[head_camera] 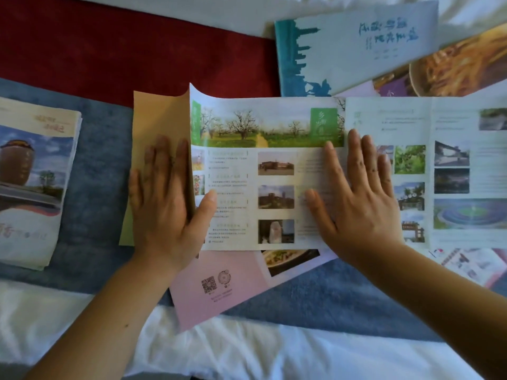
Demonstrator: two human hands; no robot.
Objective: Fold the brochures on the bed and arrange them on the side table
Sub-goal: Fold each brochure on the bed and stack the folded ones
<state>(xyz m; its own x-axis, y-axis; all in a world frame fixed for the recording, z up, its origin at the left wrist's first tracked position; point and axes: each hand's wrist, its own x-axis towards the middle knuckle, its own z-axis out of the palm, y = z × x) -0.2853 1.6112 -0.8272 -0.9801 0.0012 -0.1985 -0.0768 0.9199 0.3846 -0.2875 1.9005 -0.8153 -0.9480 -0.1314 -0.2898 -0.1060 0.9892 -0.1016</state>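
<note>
A long brochure with orchard photos lies unfolded across the bed. Its tan left panel is turned up and partly folded over. My left hand lies on that tan panel with straight fingers, and its thumb reaches under the panel's edge onto the printed page. My right hand presses flat on the middle of the brochure, fingers spread. A pink brochure with a QR code lies underneath it. A folded stack of brochures sits at the left.
A pale blue brochure with a skyline print and one showing a noodle bowl lie at the upper right. Another leaflet lies at the right. Beneath are a blue blanket, a red runner and white sheets.
</note>
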